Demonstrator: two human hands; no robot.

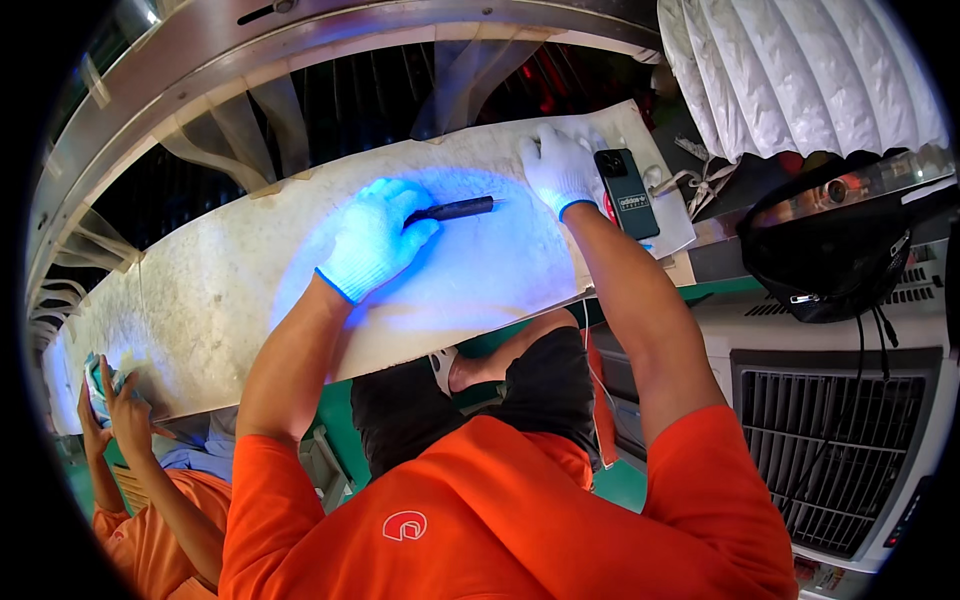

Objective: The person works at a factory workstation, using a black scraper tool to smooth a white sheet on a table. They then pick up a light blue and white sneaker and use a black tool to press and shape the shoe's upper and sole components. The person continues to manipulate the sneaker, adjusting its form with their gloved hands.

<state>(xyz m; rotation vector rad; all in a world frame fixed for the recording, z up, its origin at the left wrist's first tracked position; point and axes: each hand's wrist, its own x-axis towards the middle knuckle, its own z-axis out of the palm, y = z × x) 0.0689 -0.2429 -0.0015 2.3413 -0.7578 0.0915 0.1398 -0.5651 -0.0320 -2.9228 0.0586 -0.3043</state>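
My left hand (375, 240), in a white knit glove lit bright blue, rests on the pale board and is closed around a slim black-handled tool (452, 209). The tool's thin tip points right; its exact kind is unclear. My right hand (562, 172), also in a white glove, lies on the board farther right with its fingers spread and nothing seen in them. Right beside it is a dark green phone (630, 195), lying camera side up.
The worn pale board (215, 290) curves along a metal machine frame (330, 45) with hanging clear strips. A white ribbed duct (790, 75), a black waist bag (825, 250) and a grilled white unit (835, 440) stand right. At left, a co-worker's hands (120, 405) hold something teal.
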